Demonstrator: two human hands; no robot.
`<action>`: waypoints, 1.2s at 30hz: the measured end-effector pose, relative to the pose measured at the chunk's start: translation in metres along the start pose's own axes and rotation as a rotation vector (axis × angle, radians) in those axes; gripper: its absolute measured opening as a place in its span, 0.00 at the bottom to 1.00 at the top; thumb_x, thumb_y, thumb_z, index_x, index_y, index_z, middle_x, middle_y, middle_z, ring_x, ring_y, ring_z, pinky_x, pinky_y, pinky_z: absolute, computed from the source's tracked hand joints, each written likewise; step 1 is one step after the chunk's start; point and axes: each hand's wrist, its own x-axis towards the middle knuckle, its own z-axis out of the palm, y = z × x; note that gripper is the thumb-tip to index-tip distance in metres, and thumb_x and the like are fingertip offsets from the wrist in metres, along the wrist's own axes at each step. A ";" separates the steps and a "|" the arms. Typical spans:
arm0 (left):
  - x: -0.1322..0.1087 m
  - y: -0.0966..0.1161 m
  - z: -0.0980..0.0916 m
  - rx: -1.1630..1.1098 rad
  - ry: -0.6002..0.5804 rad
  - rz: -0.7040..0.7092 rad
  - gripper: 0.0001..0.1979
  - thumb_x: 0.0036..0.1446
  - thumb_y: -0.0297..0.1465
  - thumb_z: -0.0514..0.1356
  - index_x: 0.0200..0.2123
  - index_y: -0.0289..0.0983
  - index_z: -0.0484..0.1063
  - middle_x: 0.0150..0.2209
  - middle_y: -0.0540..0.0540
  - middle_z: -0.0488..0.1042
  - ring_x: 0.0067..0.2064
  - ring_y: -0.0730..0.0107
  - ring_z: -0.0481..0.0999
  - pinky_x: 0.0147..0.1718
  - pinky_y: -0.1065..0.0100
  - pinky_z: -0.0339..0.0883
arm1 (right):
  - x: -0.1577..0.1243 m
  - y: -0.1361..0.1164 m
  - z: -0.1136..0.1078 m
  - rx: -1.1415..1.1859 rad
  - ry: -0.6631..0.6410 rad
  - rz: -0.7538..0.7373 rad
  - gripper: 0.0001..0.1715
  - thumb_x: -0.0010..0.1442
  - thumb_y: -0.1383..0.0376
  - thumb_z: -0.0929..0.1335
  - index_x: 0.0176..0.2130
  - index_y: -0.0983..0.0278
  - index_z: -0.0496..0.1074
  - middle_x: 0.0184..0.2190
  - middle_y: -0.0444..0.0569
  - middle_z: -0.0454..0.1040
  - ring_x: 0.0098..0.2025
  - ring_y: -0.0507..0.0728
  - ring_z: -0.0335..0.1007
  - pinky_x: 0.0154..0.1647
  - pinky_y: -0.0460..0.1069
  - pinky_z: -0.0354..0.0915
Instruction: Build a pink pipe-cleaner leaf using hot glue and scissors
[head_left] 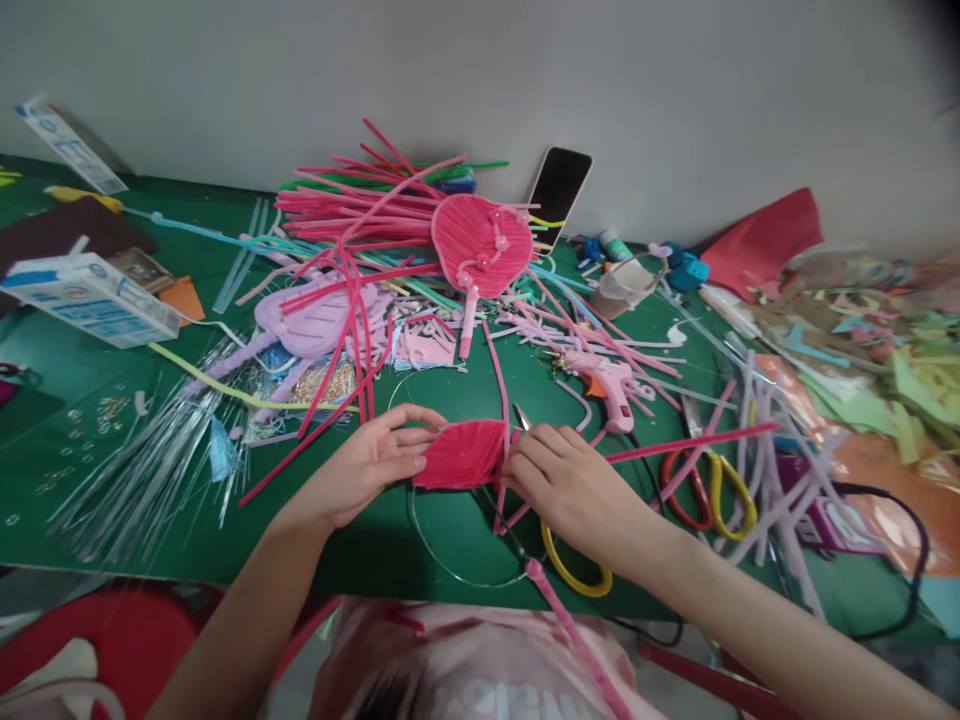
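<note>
My left hand grips the left edge of a deep-pink panel of pipe cleaners laid side by side. The panel spans a round wire hoop, whose pink-wrapped handle points down toward my lap. At the panel's right edge, the fingers of my right hand are pinched together on a pink pipe cleaner, with a long end sticking out to the right. My fingers partly hide where it meets the wire. Yellow-handled scissors lie under my right hand.
A finished pink fan rests on bundled pipe cleaners, near a lilac fan. To the right are a pink glue gun, red-and-yellow scissors and paper scraps. A phone leans on the wall.
</note>
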 end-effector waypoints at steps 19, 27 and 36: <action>-0.003 -0.002 0.002 0.181 -0.041 -0.066 0.25 0.55 0.20 0.64 0.54 0.41 0.66 0.53 0.42 0.75 0.55 0.63 0.74 0.50 0.66 0.66 | -0.012 -0.016 0.014 0.027 0.154 0.135 0.05 0.62 0.70 0.67 0.34 0.67 0.72 0.30 0.51 0.73 0.33 0.58 0.66 0.34 0.52 0.64; -0.003 -0.001 0.004 0.164 -0.004 -0.065 0.25 0.55 0.19 0.64 0.54 0.40 0.67 0.51 0.43 0.78 0.53 0.63 0.77 0.50 0.67 0.67 | 0.028 -0.032 0.014 0.641 0.213 0.417 0.03 0.61 0.69 0.69 0.34 0.63 0.73 0.33 0.49 0.76 0.37 0.56 0.72 0.38 0.49 0.68; -0.005 0.002 0.005 0.113 -0.031 -0.057 0.26 0.55 0.21 0.66 0.56 0.40 0.66 0.51 0.40 0.78 0.54 0.59 0.77 0.51 0.64 0.67 | 0.047 -0.035 0.014 0.826 0.039 0.591 0.07 0.55 0.73 0.71 0.28 0.63 0.72 0.27 0.43 0.76 0.28 0.51 0.70 0.31 0.46 0.63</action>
